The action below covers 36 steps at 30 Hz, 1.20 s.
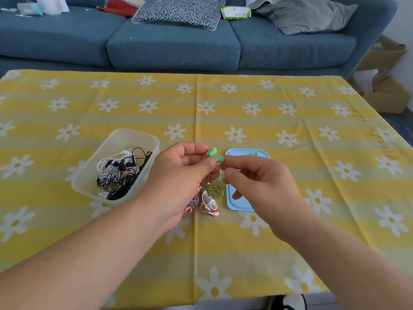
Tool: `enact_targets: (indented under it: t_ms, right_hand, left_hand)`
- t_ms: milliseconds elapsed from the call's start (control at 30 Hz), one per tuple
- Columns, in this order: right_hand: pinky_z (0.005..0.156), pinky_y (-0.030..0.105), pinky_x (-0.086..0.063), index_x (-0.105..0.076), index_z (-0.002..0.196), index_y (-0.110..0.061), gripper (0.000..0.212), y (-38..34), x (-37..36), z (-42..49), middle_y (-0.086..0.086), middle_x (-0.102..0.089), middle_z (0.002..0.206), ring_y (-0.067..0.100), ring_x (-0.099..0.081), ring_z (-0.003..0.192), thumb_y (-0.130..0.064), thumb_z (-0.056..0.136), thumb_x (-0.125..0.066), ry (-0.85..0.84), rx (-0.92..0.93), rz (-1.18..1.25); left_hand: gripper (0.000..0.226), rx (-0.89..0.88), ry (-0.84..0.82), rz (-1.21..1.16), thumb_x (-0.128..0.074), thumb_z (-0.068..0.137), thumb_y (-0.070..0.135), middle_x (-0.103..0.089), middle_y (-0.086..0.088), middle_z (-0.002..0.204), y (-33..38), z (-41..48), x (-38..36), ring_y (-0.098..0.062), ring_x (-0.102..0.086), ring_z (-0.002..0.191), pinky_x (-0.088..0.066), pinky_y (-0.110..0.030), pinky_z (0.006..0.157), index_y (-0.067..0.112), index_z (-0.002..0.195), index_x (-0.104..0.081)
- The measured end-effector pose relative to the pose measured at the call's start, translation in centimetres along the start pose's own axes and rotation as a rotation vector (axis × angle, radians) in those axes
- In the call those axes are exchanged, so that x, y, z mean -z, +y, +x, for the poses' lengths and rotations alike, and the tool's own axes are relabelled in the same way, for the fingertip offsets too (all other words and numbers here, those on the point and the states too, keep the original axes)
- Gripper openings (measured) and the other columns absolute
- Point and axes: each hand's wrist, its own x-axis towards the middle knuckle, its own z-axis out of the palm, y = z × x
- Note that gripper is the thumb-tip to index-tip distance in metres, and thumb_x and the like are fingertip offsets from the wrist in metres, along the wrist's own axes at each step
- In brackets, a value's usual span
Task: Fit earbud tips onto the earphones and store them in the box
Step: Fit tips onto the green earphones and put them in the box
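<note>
Head view, hands (214, 171) pinching green earbuds (215, 155) (tips seemingly fitted), box (116, 164) left.

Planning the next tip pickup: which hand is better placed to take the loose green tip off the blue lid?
Right. The right hand hangs over the blue lid, nearer the green tip; the left hand pinches the green earbuds.
</note>
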Motion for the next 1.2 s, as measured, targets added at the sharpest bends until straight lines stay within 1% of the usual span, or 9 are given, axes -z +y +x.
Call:
enact_targets:
  t_ms: [167,333,467,600,700,800,900,1067,1200]
  right_hand:
    - [0.074,0.031,-0.059,-0.072,0.116,-0.026,0.028,0.2,-0.1,0.2,-0.004,-0.078,0.103,0.019,-0.071,0.089,-0.011,0.092,-0.071,0.0,-0.052,0.072]
    - [0.094,0.038,-0.057,-0.065,0.13,-0.027,0.066,0.8,-0.4,0.5,-0.005,-0.073,0.117,0.011,-0.073,0.099,-0.031,0.07,-0.09,-0.222,-0.194,0.039]
    - [0.093,0.052,-0.058,-0.077,0.105,-0.011,0.021,0.9,-1.2,0.5,0.016,-0.078,0.096,0.032,-0.073,0.087,-0.015,0.085,-0.081,-0.29,-0.186,0.11]
    - [0.088,0.047,-0.056,-0.077,0.097,-0.003,0.018,0.7,-1.5,1.1,0.015,-0.076,0.086,0.025,-0.069,0.078,-0.02,0.09,-0.076,-0.218,-0.219,0.191]
    - [0.082,0.045,-0.053,-0.075,0.096,-0.002,0.028,0.5,-2.4,1.7,0.01,-0.074,0.082,0.025,-0.067,0.077,-0.029,0.09,-0.077,-0.175,-0.216,0.212]
    - [0.072,0.035,-0.057,-0.076,0.097,-0.001,0.028,0.0,-3.8,2.1,0.01,-0.071,0.08,0.022,-0.066,0.076,-0.028,0.089,-0.077,-0.158,-0.195,0.278]
    - [0.067,0.031,-0.056,-0.076,0.098,-0.003,0.028,-0.8,-5.6,2.5,0.009,-0.073,0.082,0.019,-0.065,0.074,-0.029,0.091,-0.075,-0.178,-0.176,0.298]
    - [0.063,0.035,-0.053,-0.068,0.114,-0.009,0.021,-2.9,-10.0,3.1,0.01,-0.079,0.099,0.02,-0.07,0.077,-0.024,0.102,-0.059,-0.228,-0.177,0.382]
    - [0.06,0.031,-0.052,-0.068,0.117,-0.017,0.02,-2.4,-12.0,3.5,0.005,-0.079,0.094,0.019,-0.069,0.074,-0.012,0.1,-0.059,-0.15,-0.111,0.185]
  left_hand:
    - [0.027,0.028,-0.007,-0.072,-0.071,0.087,-0.009,-0.077,-0.017,0.09,0.4,0.1,0.4,-0.027,-0.076,0.076,-0.061,-0.038,0.076,0.006,0.109,-0.067]
    - [0.03,0.061,-0.041,-0.169,-0.066,0.091,-0.01,-0.072,-0.016,0.09,1.2,0.2,0.8,-0.022,-0.075,0.075,-0.064,-0.032,0.076,0.005,0.117,-0.067]
    - [0.035,0.067,-0.081,-0.13,-0.06,0.095,-0.009,-0.065,-0.016,0.097,1.9,0.1,1.5,-0.021,-0.071,0.08,-0.063,-0.033,0.084,0.009,0.123,-0.068]
    - [0.03,0.011,-0.054,0.139,-0.062,0.097,-0.002,-0.067,-0.006,0.089,1.9,0.2,3.1,-0.018,-0.07,0.086,-0.056,-0.05,0.102,0.02,0.115,-0.074]
    - [0.026,-0.01,-0.052,0.235,-0.062,0.1,0.005,-0.069,-0.003,0.089,1.8,0.1,4.4,-0.017,-0.073,0.088,-0.06,-0.045,0.095,0.024,0.109,-0.077]
    - [0.023,-0.004,-0.097,0.258,-0.063,0.1,0.01,-0.073,-0.005,0.106,2.1,-0.4,5.3,-0.016,-0.077,0.092,-0.06,-0.042,0.093,0.027,0.108,-0.077]
    - [0.028,-0.094,-0.108,0.5,-0.071,0.095,0.022,-0.078,0.004,0.1,2.6,-0.8,6.6,-0.01,-0.077,0.084,-0.059,-0.035,0.09,0.037,0.118,-0.072]
    - [0.029,-0.363,0.129,0.897,-0.071,0.092,0.018,-0.065,0.014,0.071,4.3,0.9,12.1,-0.004,-0.062,0.065,-0.049,-0.025,0.066,0.033,0.117,-0.071]
    - [0.026,-0.274,0.211,1.206,-0.072,0.091,0.022,-0.053,0.01,0.077,4.9,2.2,16.2,-0.017,-0.054,0.071,-0.037,-0.027,0.066,0.027,0.116,-0.072]
